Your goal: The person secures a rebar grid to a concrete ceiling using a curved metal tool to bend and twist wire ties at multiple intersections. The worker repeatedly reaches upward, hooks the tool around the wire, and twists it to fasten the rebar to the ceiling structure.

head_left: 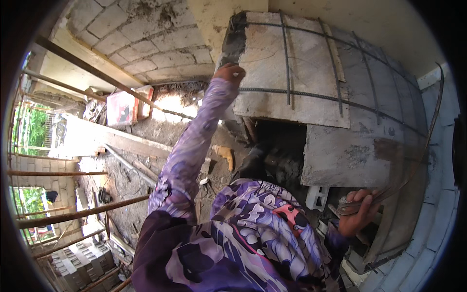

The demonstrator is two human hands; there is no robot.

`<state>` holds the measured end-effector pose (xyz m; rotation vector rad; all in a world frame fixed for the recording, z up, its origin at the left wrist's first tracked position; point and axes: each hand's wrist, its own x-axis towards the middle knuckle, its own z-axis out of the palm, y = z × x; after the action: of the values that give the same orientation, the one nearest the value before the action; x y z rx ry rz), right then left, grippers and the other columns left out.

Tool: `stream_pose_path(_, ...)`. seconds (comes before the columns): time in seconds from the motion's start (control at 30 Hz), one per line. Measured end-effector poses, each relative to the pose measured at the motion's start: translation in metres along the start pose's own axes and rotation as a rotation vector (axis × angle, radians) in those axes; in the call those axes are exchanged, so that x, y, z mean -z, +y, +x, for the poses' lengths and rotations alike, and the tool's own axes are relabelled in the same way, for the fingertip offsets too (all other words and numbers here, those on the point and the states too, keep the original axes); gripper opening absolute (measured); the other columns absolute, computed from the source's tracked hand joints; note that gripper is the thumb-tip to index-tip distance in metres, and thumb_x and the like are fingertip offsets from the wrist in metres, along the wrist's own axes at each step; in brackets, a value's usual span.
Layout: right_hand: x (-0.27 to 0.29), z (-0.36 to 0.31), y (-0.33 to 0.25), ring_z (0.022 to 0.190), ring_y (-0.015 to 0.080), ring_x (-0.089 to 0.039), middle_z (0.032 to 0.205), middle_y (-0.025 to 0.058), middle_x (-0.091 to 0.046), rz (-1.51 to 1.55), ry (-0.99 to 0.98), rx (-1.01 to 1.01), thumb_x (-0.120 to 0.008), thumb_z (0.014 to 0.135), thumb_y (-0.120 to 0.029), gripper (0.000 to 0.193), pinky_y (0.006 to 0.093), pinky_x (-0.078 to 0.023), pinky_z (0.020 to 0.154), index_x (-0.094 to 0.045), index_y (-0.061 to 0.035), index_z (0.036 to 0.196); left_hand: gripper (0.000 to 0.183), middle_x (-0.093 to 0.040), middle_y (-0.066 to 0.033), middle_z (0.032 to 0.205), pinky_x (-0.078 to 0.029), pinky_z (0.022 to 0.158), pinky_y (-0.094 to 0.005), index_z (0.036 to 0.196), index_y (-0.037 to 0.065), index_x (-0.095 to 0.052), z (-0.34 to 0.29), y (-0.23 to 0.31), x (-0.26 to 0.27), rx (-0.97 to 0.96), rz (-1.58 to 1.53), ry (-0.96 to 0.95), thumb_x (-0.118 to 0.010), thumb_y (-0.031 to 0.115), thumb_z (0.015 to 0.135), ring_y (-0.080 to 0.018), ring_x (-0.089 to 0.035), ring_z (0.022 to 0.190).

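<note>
My left hand (229, 73) is stretched up to the left edge of a grey concrete slab (272, 63), its fingers curled against that edge. A grid of dark rebar (287, 58) lies across the slab, and one horizontal bar (292, 92) ends just below the hand. I cannot see whether the hand grips anything. At the lower right, my right hand (357, 214) is closed on a bundle of thin wire (389, 194). The wire curves up along the slab's right side. Both of my sleeves are purple and patterned.
Under the slab is a dark opening (279, 146). A yellow-handled tool (224, 155) and a white hollow block (318, 197) lie below. To the left are a long wooden beam (116, 138), a red box (121, 108), rusty poles (82, 211) and stacked grey blocks (80, 265). A white block wall (438, 194) stands at right.
</note>
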<state>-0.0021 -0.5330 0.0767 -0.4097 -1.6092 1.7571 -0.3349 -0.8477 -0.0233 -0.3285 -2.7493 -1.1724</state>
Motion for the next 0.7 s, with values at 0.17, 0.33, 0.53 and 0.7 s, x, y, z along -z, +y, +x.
stream_pose_path(0.17, 0.047, -0.034, 0.004, 0.044, 0.0136, -0.039, 0.054, 0.0019, -0.042, -0.103, 0.059, -0.112, -0.049, 0.091, -0.021, 0.027, 0.0287, -0.04, 0.05, -0.045, 0.0032, 0.102, 0.024, -0.058, -0.0108, 0.108, -0.045, 0.087, -0.0409, 0.105, 0.013, -0.063, 0.076, 0.002, -0.079, -0.156, 0.399, 0.031, -0.058, 0.019, 0.082, -0.0326, -0.053, 0.103)
stream_pose_path(0.33, 0.082, -0.085, 0.021, 0.044, 0.0148, -0.043, 0.05, 0.0025, -0.043, -0.293, 0.053, 0.057, -0.049, 0.09, -0.021, 0.024, 0.0283, -0.038, 0.047, -0.043, -0.007, 0.07, 0.019, -0.058, -0.0101, 0.104, -0.046, 0.084, -0.04, 0.096, 0.01, -0.062, 0.115, -0.013, -0.12, -0.062, 0.621, 0.068, -0.052, 0.017, 0.08, -0.0301, -0.053, 0.101)
stream_pose_path(0.53, 0.047, -0.086, 0.01, 0.043, 0.0092, -0.037, 0.05, 0.0004, -0.036, -0.039, 0.227, -0.169, -0.048, 0.092, -0.029, 0.035, 0.0266, -0.033, 0.043, -0.038, -0.0084, 0.066, 0.014, -0.062, -0.0159, 0.092, -0.049, 0.072, -0.0431, 0.094, 0.008, -0.057, 0.136, -0.015, -0.11, -0.118, 0.564, 0.117, -0.052, 0.013, 0.081, -0.0354, -0.059, 0.091)
stream_pose_path(0.7, 0.003, -0.035, -0.006, 0.044, 0.0059, -0.034, 0.055, 0.001, -0.042, -0.025, 0.027, 0.078, -0.047, 0.093, -0.021, 0.028, 0.0237, -0.031, 0.042, -0.044, -0.0053, 0.07, 0.017, -0.06, -0.0156, 0.07, -0.046, 0.054, -0.0394, 0.103, 0.006, -0.051, 0.155, 0.025, -0.035, -0.255, 0.143, 0.391, -0.048, 0.015, 0.089, -0.0299, -0.06, 0.062)
